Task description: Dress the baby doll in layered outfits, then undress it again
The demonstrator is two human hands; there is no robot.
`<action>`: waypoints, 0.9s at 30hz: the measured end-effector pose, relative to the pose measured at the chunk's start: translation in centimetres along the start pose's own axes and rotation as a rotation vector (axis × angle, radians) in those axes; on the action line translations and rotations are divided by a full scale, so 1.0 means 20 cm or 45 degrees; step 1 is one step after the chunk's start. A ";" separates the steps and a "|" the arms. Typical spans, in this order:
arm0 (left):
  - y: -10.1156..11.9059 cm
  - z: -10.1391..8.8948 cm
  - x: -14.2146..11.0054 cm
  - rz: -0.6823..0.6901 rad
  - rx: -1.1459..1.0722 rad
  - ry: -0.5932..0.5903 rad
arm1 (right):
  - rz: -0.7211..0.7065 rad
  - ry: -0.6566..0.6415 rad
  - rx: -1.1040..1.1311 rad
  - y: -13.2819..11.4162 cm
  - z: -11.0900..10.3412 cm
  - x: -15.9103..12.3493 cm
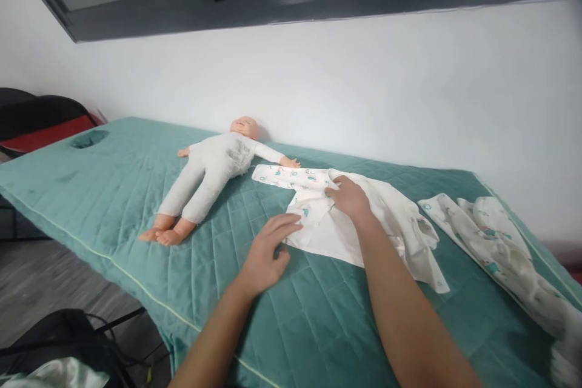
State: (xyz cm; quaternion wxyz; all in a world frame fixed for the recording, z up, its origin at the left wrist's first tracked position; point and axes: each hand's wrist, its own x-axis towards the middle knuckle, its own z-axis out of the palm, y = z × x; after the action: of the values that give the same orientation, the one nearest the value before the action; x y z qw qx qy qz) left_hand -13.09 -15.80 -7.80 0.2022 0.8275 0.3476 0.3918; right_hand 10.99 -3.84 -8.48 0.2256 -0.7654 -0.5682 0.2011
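Note:
A white baby shirt (313,227) with small printed figures lies spread on the green quilted cover (318,321), one sleeve stretched left toward the doll. My right hand (352,199) is at the shirt's neck and front opening, thumb and fingers closed on the fabric edge. Over the shirt's lower left edge rests my left hand (268,251), its fingers stretched out and the thumb apart. To the left a baby doll (213,154) in a white cloth body lies on its back, one hand near the shirt's sleeve end.
Printed baby trousers or a similar garment (495,242) lie crumpled at the right. The bed has a hole (90,139) at its far left end. Black chairs with red (50,133) stand beyond it. A dark bag or seat (59,345) holds cloth below, near the front edge.

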 end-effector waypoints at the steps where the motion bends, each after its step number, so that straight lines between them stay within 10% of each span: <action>1: 0.03 0.01 -0.03 0.033 0.064 -0.029 | -0.008 -0.016 -0.016 0.00 0.00 0.00; 9: 0.11 0.17 0.05 0.016 0.678 0.097 | -0.175 0.043 0.259 0.01 0.02 0.04; 15: 0.23 0.29 0.08 0.022 0.921 -0.135 | -0.105 0.166 0.367 0.02 0.01 0.05; 27: 0.17 0.31 0.10 -0.232 0.627 -0.175 | 0.028 0.043 -0.133 0.02 -0.01 0.00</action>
State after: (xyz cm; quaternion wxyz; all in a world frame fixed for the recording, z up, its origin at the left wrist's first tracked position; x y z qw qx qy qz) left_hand -5.86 -16.94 -8.46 0.0526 0.8416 0.4911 0.2185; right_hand 11.38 -4.00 -8.42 0.1928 -0.7856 -0.5655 0.1608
